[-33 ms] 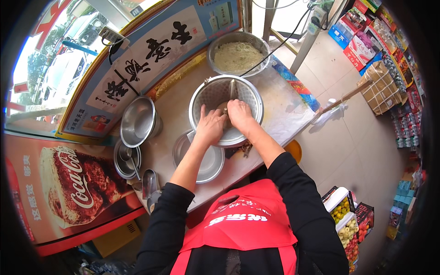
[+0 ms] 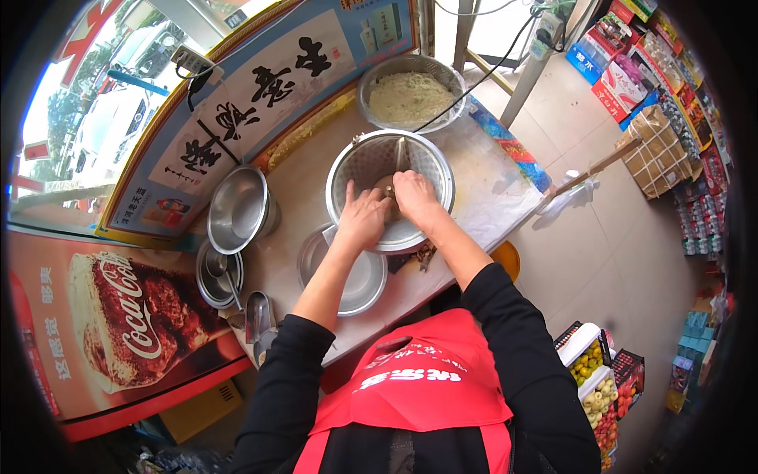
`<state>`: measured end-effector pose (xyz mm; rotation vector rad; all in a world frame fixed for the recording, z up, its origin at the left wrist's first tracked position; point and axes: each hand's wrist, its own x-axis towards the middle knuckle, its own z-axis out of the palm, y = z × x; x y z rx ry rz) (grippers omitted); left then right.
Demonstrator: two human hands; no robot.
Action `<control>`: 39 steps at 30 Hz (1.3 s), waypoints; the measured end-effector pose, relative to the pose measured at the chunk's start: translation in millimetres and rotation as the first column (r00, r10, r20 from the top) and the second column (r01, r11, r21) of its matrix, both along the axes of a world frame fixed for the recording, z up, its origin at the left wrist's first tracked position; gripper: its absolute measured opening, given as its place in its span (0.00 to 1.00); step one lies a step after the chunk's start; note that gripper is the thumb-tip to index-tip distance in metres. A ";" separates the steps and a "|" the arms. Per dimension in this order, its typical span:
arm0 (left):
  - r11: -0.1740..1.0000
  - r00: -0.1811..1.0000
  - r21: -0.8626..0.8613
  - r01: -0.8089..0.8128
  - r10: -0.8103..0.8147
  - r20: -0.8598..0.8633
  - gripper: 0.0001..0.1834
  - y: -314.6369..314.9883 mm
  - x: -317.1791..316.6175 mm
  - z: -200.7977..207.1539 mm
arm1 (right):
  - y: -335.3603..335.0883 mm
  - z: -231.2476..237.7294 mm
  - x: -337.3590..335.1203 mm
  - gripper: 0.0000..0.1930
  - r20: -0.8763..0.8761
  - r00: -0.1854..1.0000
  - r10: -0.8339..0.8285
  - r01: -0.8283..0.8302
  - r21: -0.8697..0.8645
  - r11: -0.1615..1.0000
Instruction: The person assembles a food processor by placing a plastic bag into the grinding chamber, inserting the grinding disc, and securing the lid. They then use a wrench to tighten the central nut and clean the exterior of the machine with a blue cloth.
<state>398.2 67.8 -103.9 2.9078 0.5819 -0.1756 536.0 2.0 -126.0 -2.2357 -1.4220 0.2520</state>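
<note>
A round metal drum (image 2: 339,162) with a dimpled or perforated inner wall stands on the counter, and both my hands reach down into it. My left hand (image 2: 365,217) lies palm down with its fingers apart, the tips close to a small knob-like part (image 2: 389,191) at the drum's middle. Beside that part my right hand (image 2: 415,193) is closed, fingers bent downward. What it grips is hidden under the fingers. Partly under the drum's near left side sits a shallow metal bowl (image 2: 355,288). Behind the drum, a lined metal basin (image 2: 369,99) holds a pale shredded mass (image 2: 410,96).
At the counter's (image 2: 292,201) left are an empty metal bowl (image 2: 237,209), a pot with a ladle (image 2: 207,276) and a metal scoop (image 2: 258,316). A black cable (image 2: 466,91) runs toward the drum. A signboard (image 2: 260,103) borders the far left; fruit crates (image 2: 588,355) stand on the floor at right.
My right hand has shifted very slightly to the right inside the drum. The left hand has stayed in place.
</note>
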 end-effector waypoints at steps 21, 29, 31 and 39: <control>0.989 0.984 -0.008 0.147 -0.147 -0.096 0.36 -0.7 15.8 -3.1 | -215.6 -270.8 4.6 0.16 -0.330 0.857 -0.395 0.203 -0.488 0.849; 0.984 0.982 -0.177 0.029 0.005 0.188 0.26 10.1 10.9 20.1 | -195.9 -298.0 -30.2 0.17 0.077 0.908 -0.411 0.374 -0.588 0.717; 0.981 0.855 -0.193 -0.036 0.130 0.502 0.23 9.1 -12.4 29.4 | -192.0 -302.4 -31.0 0.16 0.174 0.888 -0.426 0.434 -0.626 0.648; 0.717 0.569 -0.444 -0.537 0.697 0.437 0.22 -17.2 -196.4 -19.8 | -209.5 -322.2 -22.3 0.22 0.081 0.956 -0.283 0.289 -0.450 0.845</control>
